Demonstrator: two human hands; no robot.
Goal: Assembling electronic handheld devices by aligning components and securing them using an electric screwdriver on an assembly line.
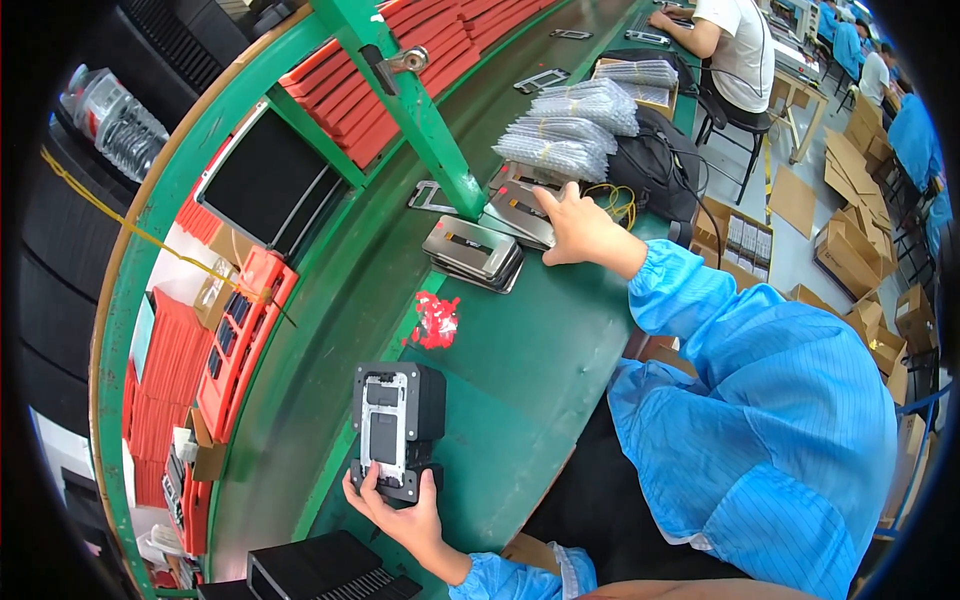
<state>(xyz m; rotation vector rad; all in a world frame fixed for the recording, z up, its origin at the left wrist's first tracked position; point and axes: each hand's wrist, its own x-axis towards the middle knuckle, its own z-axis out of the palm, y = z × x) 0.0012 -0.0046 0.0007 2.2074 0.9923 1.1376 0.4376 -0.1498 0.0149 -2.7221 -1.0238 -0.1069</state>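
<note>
Black fixture (398, 428) gripped by left fingers (372, 487), right fingers (556, 200) on metal frame (523, 212)

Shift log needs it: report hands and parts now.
Left hand grips black fixture at near end. Right hand flat on metal frame stack. Second stack beside; nothing between.

Left hand (400, 512) low and near, fingers curled in a grip; right hand (578, 228) far forward, palm down, arm outstretched.

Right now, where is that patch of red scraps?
The red scraps lie mid-table on the green bench, between the black fixture and the grey stacked parts.
</note>
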